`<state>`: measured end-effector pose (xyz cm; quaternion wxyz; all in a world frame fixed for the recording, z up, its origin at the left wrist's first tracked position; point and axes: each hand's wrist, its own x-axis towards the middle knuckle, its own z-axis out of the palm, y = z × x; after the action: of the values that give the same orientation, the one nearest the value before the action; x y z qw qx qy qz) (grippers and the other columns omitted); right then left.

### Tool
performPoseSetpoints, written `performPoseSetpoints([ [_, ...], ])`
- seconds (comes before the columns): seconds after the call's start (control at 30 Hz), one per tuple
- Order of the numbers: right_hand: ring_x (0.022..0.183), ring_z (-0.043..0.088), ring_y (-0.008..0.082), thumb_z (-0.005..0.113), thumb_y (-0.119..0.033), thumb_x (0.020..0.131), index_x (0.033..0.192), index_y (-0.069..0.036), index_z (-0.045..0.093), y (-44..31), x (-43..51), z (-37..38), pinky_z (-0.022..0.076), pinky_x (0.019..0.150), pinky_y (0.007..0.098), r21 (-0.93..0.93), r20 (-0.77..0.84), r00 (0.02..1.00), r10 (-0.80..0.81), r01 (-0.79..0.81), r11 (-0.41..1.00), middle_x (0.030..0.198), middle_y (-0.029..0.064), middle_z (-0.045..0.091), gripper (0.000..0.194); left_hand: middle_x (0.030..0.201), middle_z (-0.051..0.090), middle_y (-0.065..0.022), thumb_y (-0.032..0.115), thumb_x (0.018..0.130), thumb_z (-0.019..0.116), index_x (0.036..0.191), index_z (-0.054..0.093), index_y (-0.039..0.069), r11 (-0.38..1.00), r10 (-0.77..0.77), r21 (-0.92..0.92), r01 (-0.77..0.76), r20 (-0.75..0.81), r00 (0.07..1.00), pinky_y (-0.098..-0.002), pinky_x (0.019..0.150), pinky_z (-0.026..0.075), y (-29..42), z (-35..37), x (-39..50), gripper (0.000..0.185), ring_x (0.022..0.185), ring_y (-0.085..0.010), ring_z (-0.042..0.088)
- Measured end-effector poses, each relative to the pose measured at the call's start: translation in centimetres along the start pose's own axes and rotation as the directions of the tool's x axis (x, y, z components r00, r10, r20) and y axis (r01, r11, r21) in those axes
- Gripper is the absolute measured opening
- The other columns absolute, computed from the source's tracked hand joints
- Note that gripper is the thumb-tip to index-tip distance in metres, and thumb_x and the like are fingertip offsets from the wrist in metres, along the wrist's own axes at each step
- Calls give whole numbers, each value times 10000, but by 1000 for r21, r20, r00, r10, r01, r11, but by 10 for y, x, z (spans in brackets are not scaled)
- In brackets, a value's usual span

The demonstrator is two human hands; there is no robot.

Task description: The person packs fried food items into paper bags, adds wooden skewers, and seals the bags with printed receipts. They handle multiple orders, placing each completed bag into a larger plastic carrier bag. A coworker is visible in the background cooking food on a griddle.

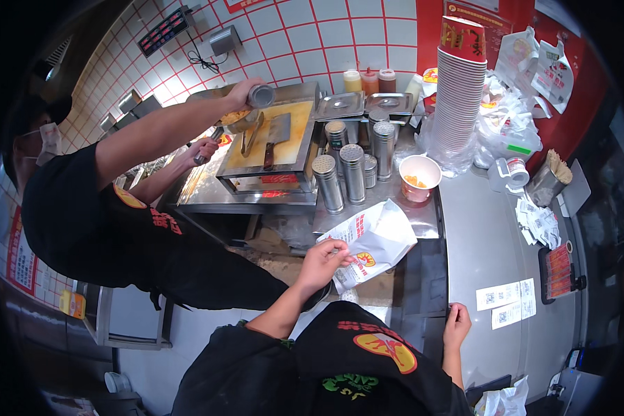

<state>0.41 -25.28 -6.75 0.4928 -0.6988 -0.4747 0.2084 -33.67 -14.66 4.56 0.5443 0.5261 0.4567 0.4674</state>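
My left hand (322,264) pinches the near edge of a white printed paper bag (372,242). The bag's mouth gapes toward the right, and it is held low in front of the metal worktop. My right hand (456,325) rests at the edge of the grey counter (491,223), fingers curled in and nothing seen in them. Beyond the bag stands a paper cup (420,179) with some orange pieces of food inside. Several metal shakers with perforated lids (352,174) are grouped to the cup's left.
A co-worker (151,151) at left tilts a metal shaker (261,96) over a bowl of food (234,118). A cleaver (276,135) and tongs (252,134) lie on the cutting board (301,117). Stacked paper buckets (460,93) rise behind; receipts (507,304) lie on the counter.
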Motion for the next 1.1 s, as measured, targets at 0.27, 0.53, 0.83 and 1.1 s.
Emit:
performPoseSetpoints([
  [0.27, 702, 582, 200, 501, -146, 899, 810, 9, 586, -8, -2, -1, 456, 667, 289, 15, -33, 998, -61, 62, 998, 771, 110, 624, 198, 926, 537, -70, 6, 898, 489, 960, 513, -37, 998, 55, -1, -55, 53, 997, -259, 757, 534, 2, 12, 6, 79, 852, -168, 634],
  [0.53, 709, 588, 202, 505, -143, 894, 814, 10, 587, -8, -1, -1, 458, 673, 294, -16, -15, 999, -31, 31, 999, 776, 111, 626, 191, 916, 563, -87, 12, 901, 486, 1007, 478, -22, 981, -66, -177, 74, 49, 997, -260, 762, 540, -3, 14, 6, 112, 878, -187, 637],
  [0.83, 725, 595, 203, 503, -141, 898, 815, 11, 585, -7, 0, -1, 463, 680, 294, -23, -5, 999, -47, 47, 999, 792, 113, 632, 192, 938, 576, -103, 14, 889, 517, 1005, 529, -48, 992, -39, -124, 21, -140, 989, -240, 753, 540, -12, 2, 3, 132, 871, -195, 638],
  [1.1, 724, 596, 211, 503, -138, 898, 812, 8, 588, 0, 0, 0, 465, 677, 299, -34, 2, 1000, -15, 15, 999, 791, 112, 634, 189, 871, 598, -96, 63, 765, 671, 864, 663, -7, 877, 253, 459, -141, -192, 948, -257, 707, 487, -17, 1, 0, 121, 778, -158, 595],
])
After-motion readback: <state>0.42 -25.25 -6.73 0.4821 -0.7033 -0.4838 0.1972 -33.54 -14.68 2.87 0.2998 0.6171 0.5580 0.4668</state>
